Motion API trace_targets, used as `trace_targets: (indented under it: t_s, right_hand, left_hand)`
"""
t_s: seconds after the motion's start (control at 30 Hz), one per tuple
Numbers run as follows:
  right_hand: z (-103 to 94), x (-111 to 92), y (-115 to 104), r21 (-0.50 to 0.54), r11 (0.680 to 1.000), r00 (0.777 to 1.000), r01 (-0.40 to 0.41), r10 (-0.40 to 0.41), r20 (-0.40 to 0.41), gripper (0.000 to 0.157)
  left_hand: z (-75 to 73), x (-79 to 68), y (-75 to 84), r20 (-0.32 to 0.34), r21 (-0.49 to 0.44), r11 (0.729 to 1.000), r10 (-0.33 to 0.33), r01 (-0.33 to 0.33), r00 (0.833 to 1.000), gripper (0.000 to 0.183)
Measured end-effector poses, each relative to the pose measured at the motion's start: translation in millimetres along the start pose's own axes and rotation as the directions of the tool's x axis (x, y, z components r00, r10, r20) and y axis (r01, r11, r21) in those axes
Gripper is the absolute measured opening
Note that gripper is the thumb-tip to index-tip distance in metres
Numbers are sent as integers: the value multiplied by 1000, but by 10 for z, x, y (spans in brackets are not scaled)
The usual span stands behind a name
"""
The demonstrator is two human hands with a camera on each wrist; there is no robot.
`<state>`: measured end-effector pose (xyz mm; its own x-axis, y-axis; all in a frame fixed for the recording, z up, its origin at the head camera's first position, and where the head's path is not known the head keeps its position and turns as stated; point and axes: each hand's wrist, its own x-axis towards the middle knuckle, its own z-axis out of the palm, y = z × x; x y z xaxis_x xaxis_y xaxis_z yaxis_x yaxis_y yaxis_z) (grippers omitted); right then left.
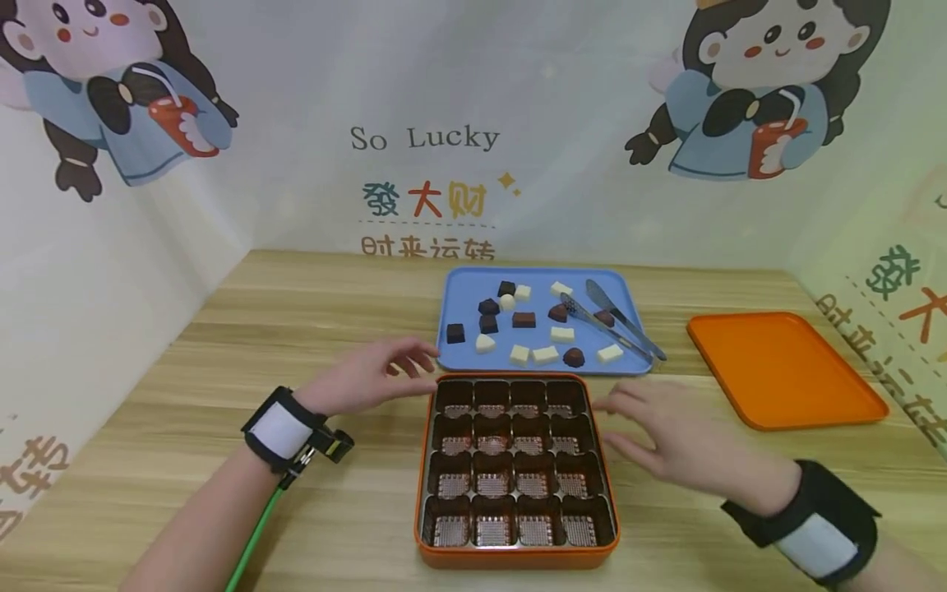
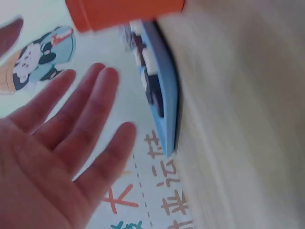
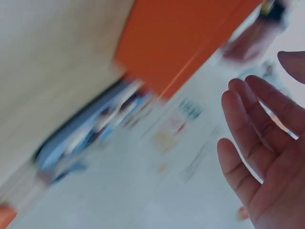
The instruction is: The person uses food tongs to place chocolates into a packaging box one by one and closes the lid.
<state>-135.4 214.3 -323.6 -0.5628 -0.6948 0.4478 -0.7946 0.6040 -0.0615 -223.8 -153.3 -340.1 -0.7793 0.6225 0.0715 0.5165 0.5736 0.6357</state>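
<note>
An orange box (image 1: 518, 559) with a dark brown plastic insert (image 1: 510, 456) divided into several square cups stands at the table's near middle. No chocolates show in the cups. My left hand (image 1: 381, 374) hovers beside the box's far left corner, fingers loosely bent and apart, holding nothing; its palm (image 2: 33, 176) shows in the left wrist view. Across from it, my right hand (image 1: 666, 427) is by the box's right side, fingers relaxed and nothing in them. The right wrist view shows that palm (image 3: 281, 186) near the orange box wall (image 3: 171, 43).
Behind the box lies a blue tray (image 1: 473, 279) with several dark, brown and white chocolates (image 1: 524, 320). Tongs (image 1: 602, 325) and a spatula-like metal tool (image 1: 621, 316) lie across its right side. An orange tray (image 1: 784, 370) is at the right. Printed cloth (image 1: 547, 156) hangs behind the table.
</note>
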Motion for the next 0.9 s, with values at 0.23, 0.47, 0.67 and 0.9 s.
trace_targets:
  t_s: [0.23,0.47,0.67,0.9]
  right_hand:
    - [28,299,744,-200,917,904,-345,382,193,41]
    - [262,442,1160,-217,801,746,-558,599,292,60]
    - [401,553,1324,-185,751,676,-633,654,341,71]
    - [484,587,1390,-198,734,644,-650,669,371,47]
  left_hand:
    - [99,-114,-40,121,-39,999,-24,29,992,74]
    - [141,-130,-80,211,-107,994,-9,32,977,88]
    - [147,-136,-39,229,-142,990,21,12,973,90]
    - [170,-135,-34,226,-137,991,24,7,974,89]
